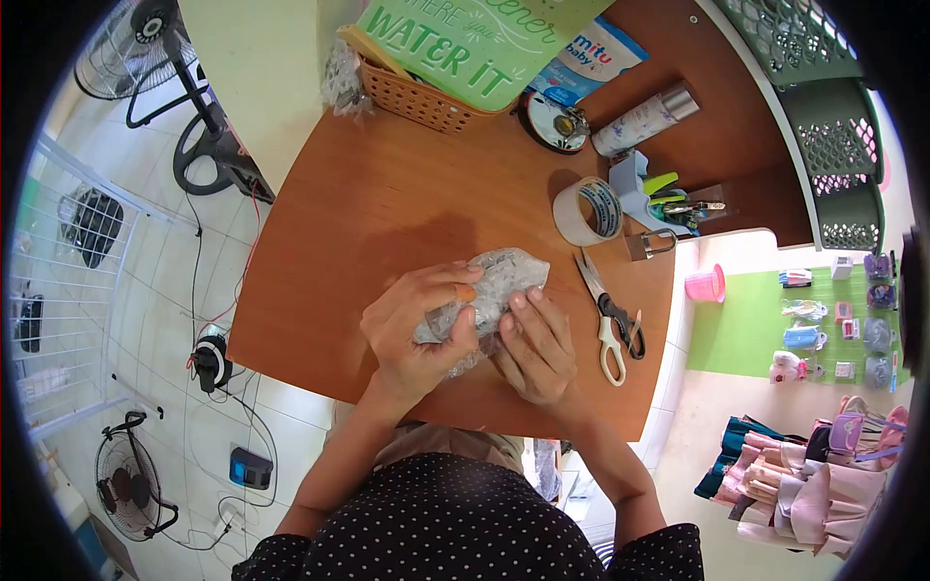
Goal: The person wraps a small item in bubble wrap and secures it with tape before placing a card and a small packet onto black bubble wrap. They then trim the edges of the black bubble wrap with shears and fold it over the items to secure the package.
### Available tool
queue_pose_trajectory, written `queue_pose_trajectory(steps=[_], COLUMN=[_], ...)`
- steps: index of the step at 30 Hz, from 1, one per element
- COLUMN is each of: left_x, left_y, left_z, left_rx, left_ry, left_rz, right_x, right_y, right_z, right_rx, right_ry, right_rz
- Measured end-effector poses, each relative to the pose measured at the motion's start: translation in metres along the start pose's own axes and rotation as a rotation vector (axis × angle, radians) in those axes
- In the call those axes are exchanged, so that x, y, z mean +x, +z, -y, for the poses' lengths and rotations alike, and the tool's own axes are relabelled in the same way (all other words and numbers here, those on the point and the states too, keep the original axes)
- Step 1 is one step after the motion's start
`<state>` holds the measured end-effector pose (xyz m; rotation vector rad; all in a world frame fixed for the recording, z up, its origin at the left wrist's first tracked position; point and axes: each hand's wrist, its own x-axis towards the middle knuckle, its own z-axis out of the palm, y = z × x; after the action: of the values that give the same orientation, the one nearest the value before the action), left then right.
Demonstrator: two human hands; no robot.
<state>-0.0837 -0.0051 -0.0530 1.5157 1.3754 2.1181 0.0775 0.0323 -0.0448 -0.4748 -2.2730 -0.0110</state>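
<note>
Between left hand (415,324), right hand (539,353): plastic-wrapped bundle (499,281); green items (661,182) inside holder (629,178).

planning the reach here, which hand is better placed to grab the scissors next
Probably the right hand: the scissors lie on its side, nearer to it, while the left hand holds the bubble-wrapped bundle.

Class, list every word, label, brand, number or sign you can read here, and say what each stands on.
"...ener": green sign, start unclear
"HERE you": green sign
"WATER IT": green sign
"mitu baby": blue-and-white packet
Too small or blurred: print on tape roll, silver-capped bottle, hanging packets
</note>
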Motion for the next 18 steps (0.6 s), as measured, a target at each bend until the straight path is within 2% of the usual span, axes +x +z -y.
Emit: queue_pose_trajectory(steps=[2,4,5,7,11,14,16,18], left_x=[0.0,-0.002,-0.002,-0.002,-0.001,-0.001,-0.001,-0.002], left_y=[-0.001,-0.001,-0.001,-0.001,-0.001,0.001,0.0,0.0], left_z=[0.0,0.0,0.001,0.0,0.0,-0.002,-0.003,-0.005], left_rx=[0.006,0.014,0.017,0.025,0.011,0.007,-0.013,-0.06], left_ry=[0.007,-0.021,-0.019,0.001,-0.005,-0.032,-0.06,-0.104], left_rz=[0.004,0.004,0.004,0.01,0.016,0.029,0.009,0.002], right_x=[-0.001,0.01,0.018,0.033,0.025,0.025,0.027,0.025], right_y=[-0.005,-0.012,-0.015,-0.015,-0.001,0.004,0.01,0.015], right_z=[-0.003,0.001,0.001,0.0,-0.013,-0.013,-0.007,-0.005], right_rx=[0.03,0.124,0.126,0.105,0.195,0.304,0.593,0.661], right_ry=[-0.014,0.145,0.144,0.199,0.222,0.237,0.42,0.471], right_rz=[0.024,-0.052,-0.055,0.119,0.091,0.001,-0.127,-0.149])
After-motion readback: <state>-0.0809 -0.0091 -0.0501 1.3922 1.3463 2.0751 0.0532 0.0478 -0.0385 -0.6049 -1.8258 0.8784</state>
